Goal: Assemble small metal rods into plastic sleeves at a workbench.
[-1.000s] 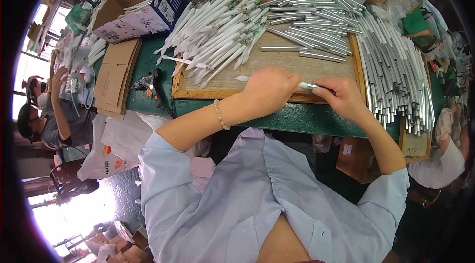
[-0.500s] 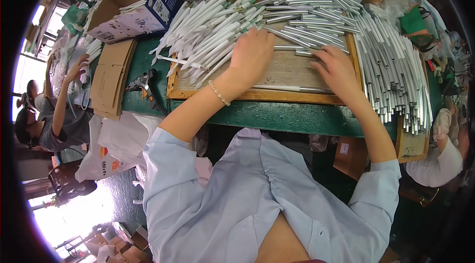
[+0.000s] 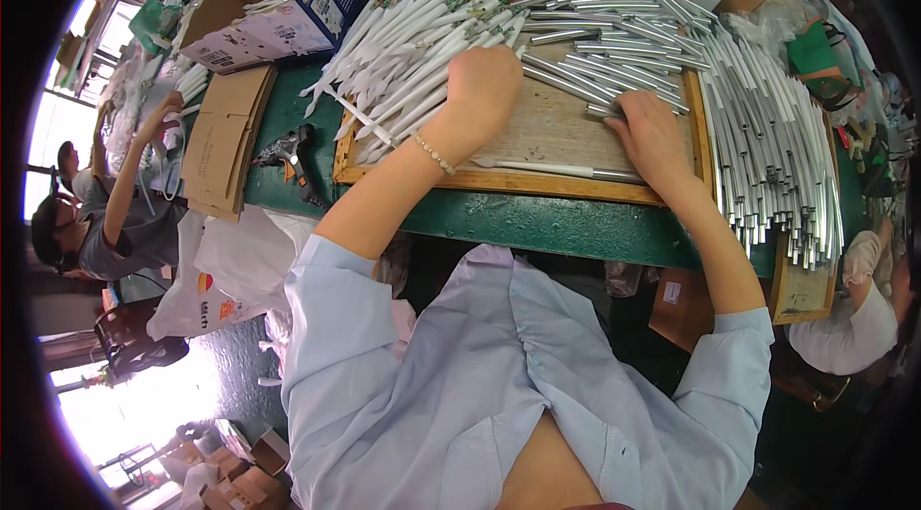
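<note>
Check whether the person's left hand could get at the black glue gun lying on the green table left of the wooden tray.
Probably yes. The left hand rests on the white tubes in the wooden tray, and the glue gun lies in the open beside the tray's left edge, with nothing covering it or standing between.

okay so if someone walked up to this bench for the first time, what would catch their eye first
Most striking are the two heaps on the wooden tray: white tapered tubes fanned out on its left, shiny metal tubes piled on its right and spilling across the green table beyond. The left hand rests on the white heap, the right hand on a metal tube, and one joined white-and-metal piece lies along the tray's near edge.
</note>
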A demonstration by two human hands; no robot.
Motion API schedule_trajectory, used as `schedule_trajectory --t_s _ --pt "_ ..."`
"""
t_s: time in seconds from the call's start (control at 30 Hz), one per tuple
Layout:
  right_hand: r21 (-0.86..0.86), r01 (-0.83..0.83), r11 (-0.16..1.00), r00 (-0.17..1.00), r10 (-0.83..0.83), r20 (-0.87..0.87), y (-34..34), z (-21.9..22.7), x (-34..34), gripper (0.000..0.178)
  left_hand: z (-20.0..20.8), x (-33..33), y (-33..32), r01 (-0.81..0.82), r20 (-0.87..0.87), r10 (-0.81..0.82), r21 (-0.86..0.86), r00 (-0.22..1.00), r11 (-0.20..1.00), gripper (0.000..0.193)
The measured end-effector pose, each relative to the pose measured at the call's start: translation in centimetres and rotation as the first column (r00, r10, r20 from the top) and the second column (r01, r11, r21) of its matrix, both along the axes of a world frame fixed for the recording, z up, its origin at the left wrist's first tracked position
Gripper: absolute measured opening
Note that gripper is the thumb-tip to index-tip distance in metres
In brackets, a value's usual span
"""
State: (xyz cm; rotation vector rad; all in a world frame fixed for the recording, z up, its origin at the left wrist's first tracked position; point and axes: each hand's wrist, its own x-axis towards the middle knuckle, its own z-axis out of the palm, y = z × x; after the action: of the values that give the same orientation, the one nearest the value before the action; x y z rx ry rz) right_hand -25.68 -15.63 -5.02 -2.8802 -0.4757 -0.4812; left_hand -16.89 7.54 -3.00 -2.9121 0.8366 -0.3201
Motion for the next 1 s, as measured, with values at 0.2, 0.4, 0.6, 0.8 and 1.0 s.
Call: schedule_trajectory --t_s 0.2,0.4,0.6,0.8,1.0 --pt "0.199 -0.028 0.980 0.997 0.014 0.074 -0.2 0.9 -0.8 0.025 2.7 -1.0 1.0 -0.004 0.099 0.017 -0.123 0.995 0.992 0.005" --pt "0.583 0.100 0.806 0.994 -0.052 -0.099 1.4 2.7 0.1 0.027 2.8 -2.1 3.1 0.092 0.048 -0.079 -0.554 0.996 0.827 0.019" --pt "0.786 0.296 0.542 0.942 -0.027 -0.336 2.4 4.5 1.6 0.036 1.8 -4.1 3.2 0.155 -0.192 -0.368 -0.666 0.910 0.730 0.021" --pt "0.681 0.242 0.691 0.937 0.014 -0.348 1.5 3.7 1.1 0.031 3.0 -4.8 3.3 -0.001 -0.408 -0.365 -0.667 0.837 0.745 0.020" --pt "0.677 0.337 0.654 0.853 0.092 -0.513 0.5 3.9 0.1 0.024 3.4 -5.0 3.5 -0.027 -0.495 -0.429 -0.678 0.755 0.734 0.020"
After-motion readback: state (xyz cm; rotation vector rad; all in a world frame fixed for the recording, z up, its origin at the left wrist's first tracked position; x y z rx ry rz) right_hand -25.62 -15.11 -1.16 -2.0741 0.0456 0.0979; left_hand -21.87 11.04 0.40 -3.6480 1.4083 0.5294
